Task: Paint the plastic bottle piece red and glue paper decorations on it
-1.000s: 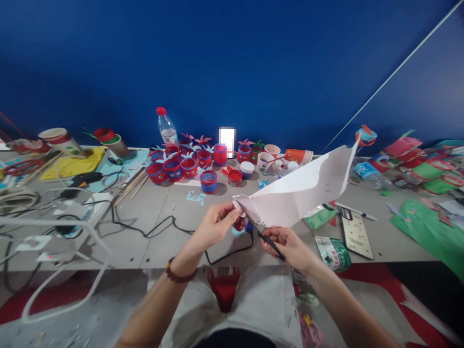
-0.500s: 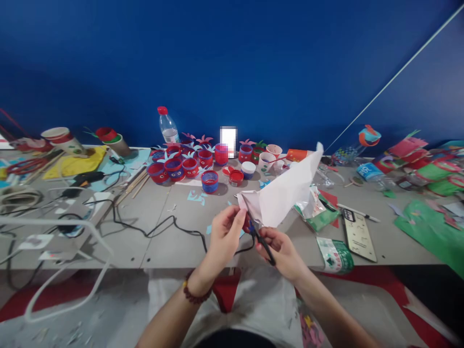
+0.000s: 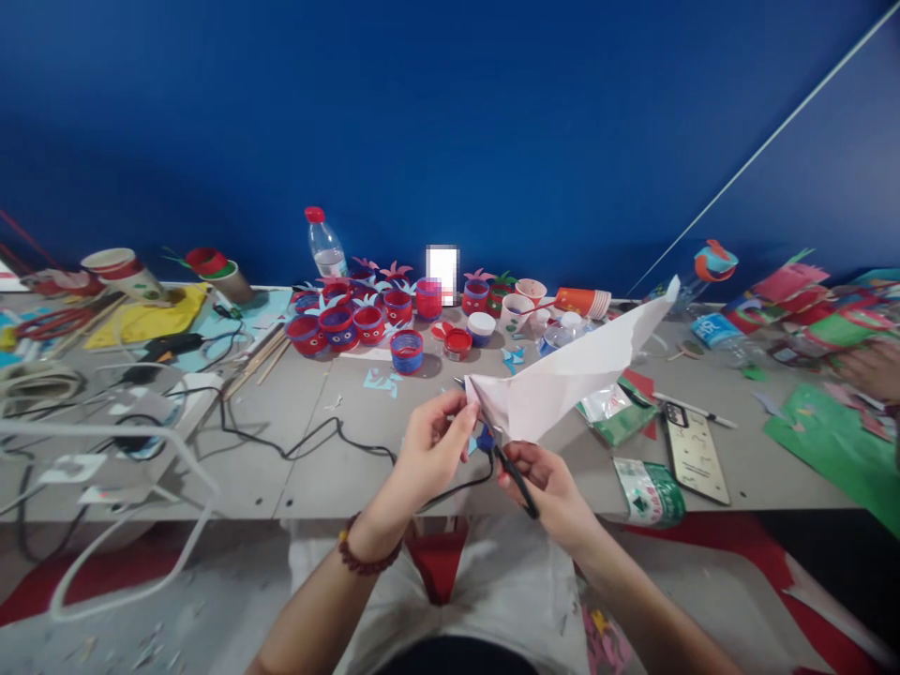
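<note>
My left hand (image 3: 437, 439) pinches the near left corner of a white sheet of paper (image 3: 562, 389), which sticks out to the right and tapers to a raised tip. In my right hand (image 3: 545, 483) is a pair of scissors (image 3: 517, 473) with dark handles and a blue part near the pivot. Its blades run up into the paper beside my left fingers, their tips showing just past the paper's left edge. Beyond the paper stand several red and blue cups (image 3: 338, 328) with paper leaves and small eyes, and a blue wound cup (image 3: 406, 352).
A phone (image 3: 696, 455) and green packets (image 3: 651, 492) lie to the right, near green paper (image 3: 819, 450). At the far right edge another person's hand (image 3: 876, 370) shows. Left are a glue gun (image 3: 165, 347), black cable (image 3: 302, 448), sticks (image 3: 257, 361) and a bottle (image 3: 324, 246).
The paper has swung lower and further right, uncovering a clear bottle and orange cups behind it. My hands stay nearly in place. Another person's hand has appeared at the far right.
</note>
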Available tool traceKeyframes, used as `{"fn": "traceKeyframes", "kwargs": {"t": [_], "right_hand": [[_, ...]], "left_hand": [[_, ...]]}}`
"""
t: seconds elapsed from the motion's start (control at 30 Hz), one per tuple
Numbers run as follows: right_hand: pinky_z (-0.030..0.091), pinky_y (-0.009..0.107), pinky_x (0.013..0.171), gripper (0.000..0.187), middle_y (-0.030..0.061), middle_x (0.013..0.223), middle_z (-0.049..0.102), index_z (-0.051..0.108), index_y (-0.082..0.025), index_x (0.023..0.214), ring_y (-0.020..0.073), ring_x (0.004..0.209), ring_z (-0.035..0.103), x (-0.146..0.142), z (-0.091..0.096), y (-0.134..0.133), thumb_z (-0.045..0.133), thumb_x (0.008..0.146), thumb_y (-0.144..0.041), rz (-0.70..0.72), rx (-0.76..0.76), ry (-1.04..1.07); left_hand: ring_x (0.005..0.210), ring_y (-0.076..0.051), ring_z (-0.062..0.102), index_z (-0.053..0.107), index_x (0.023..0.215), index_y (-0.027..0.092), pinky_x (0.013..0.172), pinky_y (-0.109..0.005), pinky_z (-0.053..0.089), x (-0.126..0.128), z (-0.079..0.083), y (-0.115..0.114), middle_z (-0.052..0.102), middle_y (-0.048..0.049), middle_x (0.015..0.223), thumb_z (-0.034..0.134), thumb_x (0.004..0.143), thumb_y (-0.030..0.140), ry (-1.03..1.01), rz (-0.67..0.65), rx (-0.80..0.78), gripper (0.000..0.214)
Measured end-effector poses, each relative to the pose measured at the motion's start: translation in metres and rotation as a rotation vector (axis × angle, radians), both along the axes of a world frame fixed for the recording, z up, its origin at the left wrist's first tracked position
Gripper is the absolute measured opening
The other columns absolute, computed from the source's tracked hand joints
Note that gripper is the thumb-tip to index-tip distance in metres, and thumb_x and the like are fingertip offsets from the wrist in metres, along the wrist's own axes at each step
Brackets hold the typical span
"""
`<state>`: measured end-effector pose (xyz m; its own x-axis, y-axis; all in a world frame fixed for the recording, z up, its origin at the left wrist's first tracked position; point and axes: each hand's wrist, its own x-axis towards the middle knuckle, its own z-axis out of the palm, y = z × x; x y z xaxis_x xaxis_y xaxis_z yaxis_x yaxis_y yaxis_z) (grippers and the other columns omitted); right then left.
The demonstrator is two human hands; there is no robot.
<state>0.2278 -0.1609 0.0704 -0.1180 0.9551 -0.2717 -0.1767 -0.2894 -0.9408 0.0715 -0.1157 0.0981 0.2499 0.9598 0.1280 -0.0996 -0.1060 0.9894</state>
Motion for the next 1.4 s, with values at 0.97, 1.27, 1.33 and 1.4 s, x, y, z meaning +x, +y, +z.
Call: {"fn": "traceKeyframes", "kwargs": {"t": [0.97, 1.27, 1.33, 1.4], "right_hand": [[0.034, 0.022, 0.052, 0.05, -0.0014, 0.062, 0.05, 0.055, -0.018, 0.066, 0.0097, 0.058, 0.042, 0.007, 0.014, 0.001, 0.086, 0.053, -0.054, 0.116, 0.014, -0.102], [0.028, 0.021, 0.047, 0.045, -0.0041, 0.061, 0.045, 0.053, -0.017, 0.068, 0.007, 0.053, 0.034, 0.011, 0.006, -0.001, 0.083, 0.059, -0.05, 0.105, 0.015, -0.1], [0.027, 0.021, 0.046, 0.046, -0.0044, 0.06, 0.044, 0.052, -0.018, 0.067, 0.0071, 0.053, 0.035, 0.009, 0.003, -0.002, 0.082, 0.061, -0.052, 0.1, 0.033, -0.095], [0.027, 0.021, 0.046, 0.046, -0.0044, 0.059, 0.044, 0.052, -0.018, 0.068, 0.0073, 0.052, 0.036, 0.007, 0.001, -0.003, 0.08, 0.063, -0.054, 0.1, 0.054, -0.093]], "left_hand": [[0.045, -0.006, 0.046, 0.054, 0.067, 0.017, 0.044, -0.019, 0.04, -0.017, 0.01, 0.012, 0.044, 0.0046, 0.058, 0.056, 0.088, 0.053, 0.108, -0.246, -0.041, 0.042], [0.052, -0.009, 0.048, 0.058, 0.067, 0.016, 0.047, -0.021, 0.043, -0.016, 0.018, 0.013, 0.051, 0.0007, 0.062, 0.059, 0.085, 0.052, 0.003, -0.253, -0.107, 0.04], [0.05, -0.009, 0.044, 0.06, 0.072, 0.016, 0.045, -0.021, 0.039, -0.01, 0.012, 0.005, 0.049, 0.0017, 0.06, 0.059, 0.084, 0.053, -0.002, -0.127, -0.109, 0.039], [0.048, -0.008, 0.04, 0.058, 0.072, 0.017, 0.044, -0.021, 0.035, -0.003, 0.006, -0.002, 0.047, 0.003, 0.057, 0.059, 0.085, 0.053, 0.023, -0.039, -0.092, 0.039]]}}
